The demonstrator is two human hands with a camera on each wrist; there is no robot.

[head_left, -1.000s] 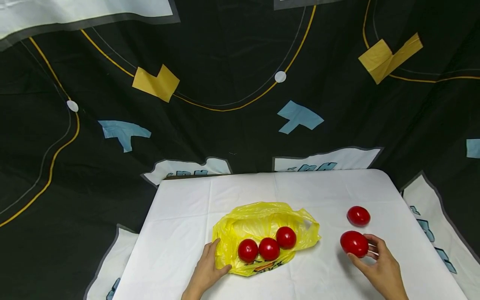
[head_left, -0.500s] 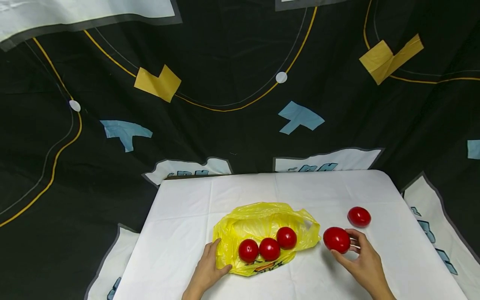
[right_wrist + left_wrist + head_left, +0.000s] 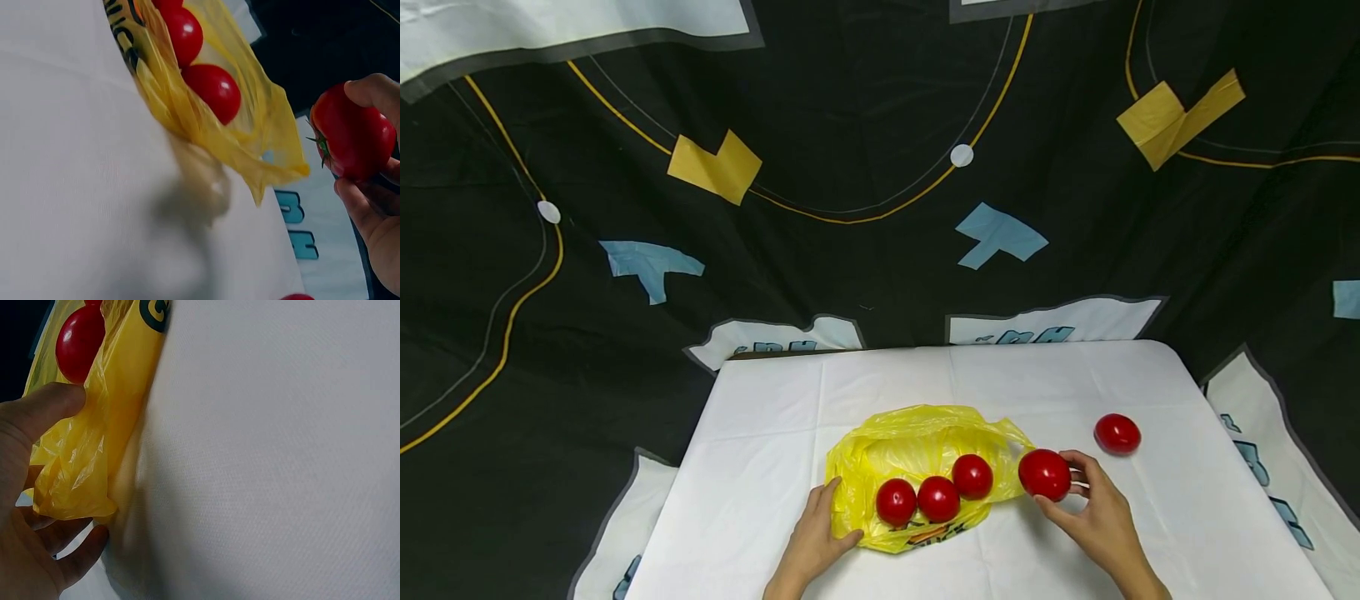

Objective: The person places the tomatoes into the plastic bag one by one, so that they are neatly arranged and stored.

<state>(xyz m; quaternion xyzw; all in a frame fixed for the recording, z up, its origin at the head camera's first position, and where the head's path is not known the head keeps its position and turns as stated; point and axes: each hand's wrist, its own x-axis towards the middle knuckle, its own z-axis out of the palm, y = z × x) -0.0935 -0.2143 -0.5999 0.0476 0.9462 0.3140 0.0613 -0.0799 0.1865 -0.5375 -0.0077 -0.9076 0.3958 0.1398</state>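
Observation:
In the head view a yellow plastic bag [image 3: 887, 437] lies open-mouthed on the white-covered table, with three red tomatoes [image 3: 938, 498] in its mouth. My left hand [image 3: 814, 533] grips the bag's left edge; in the left wrist view the thumb [image 3: 59, 403] lies over the yellow film and the other fingers are on its far side. Thumb and fingers of my right hand [image 3: 1101, 512] hold another tomato [image 3: 1043, 474] at the bag's right end. Its green stem [image 3: 322, 147] shows in the right wrist view, facing the bag.
One more tomato [image 3: 1117, 434] rests on the table to the right, beyond my right hand. The white tablecloth [image 3: 760, 417] drops off at the table's edges. Behind it hangs a black cloth [image 3: 850, 275] with yellow and blue shapes.
My right hand has carried its tomato leftward from beside the loose tomato to the right end of the bag. The left hand and the bag have stayed in place.

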